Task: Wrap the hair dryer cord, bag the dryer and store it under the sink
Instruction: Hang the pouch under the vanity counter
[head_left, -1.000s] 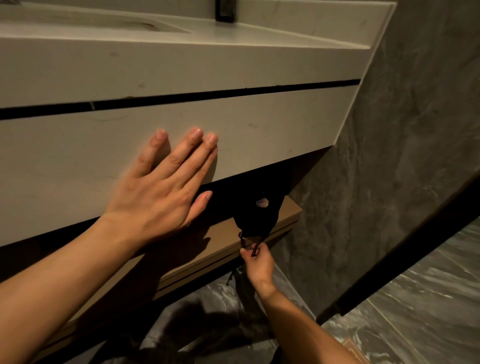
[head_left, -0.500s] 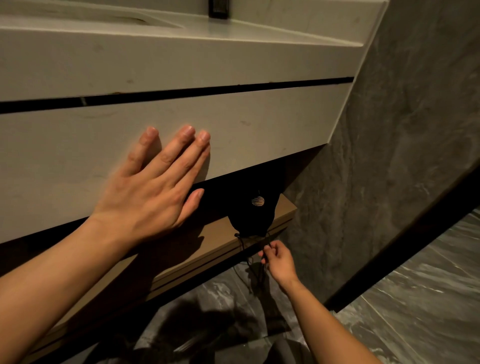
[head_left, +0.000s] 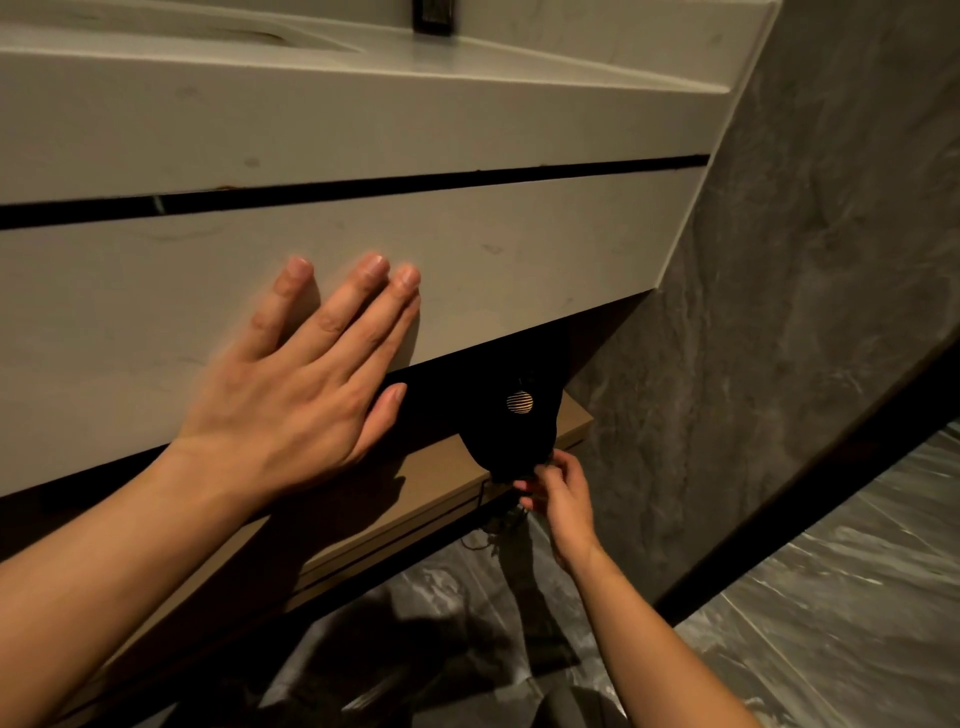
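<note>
Storage is nearly complete, as far as you can judge from this view. The black bag (head_left: 511, 410), presumed to contain the dryer, sits on the tan shelf (head_left: 395, 514) under the sink counter (head_left: 363, 130), at the shelf's right end near the grey wall (head_left: 810, 260). The dryer and its cord are not visible, so you cannot confirm the wrapping or bagging steps directly.

Your left hand (head_left: 296, 384) lies flat and spread against the white front panel (head_left: 519, 260) of the counter, grasping nothing. Your right hand (head_left: 561, 493) is at the gathered neck of the bag at the shelf's front edge, fingertips pinched on the neck or its drawstring (head_left: 501, 527); which of the two cannot be determined. Loose drawstring hangs below the shelf edge.

Remaining work, by estimate: settle the bag neck and cords, then withdraw both hands.

Markings: one round striped emblem (head_left: 520, 402) shows on the bag. No legible text is present.
</note>
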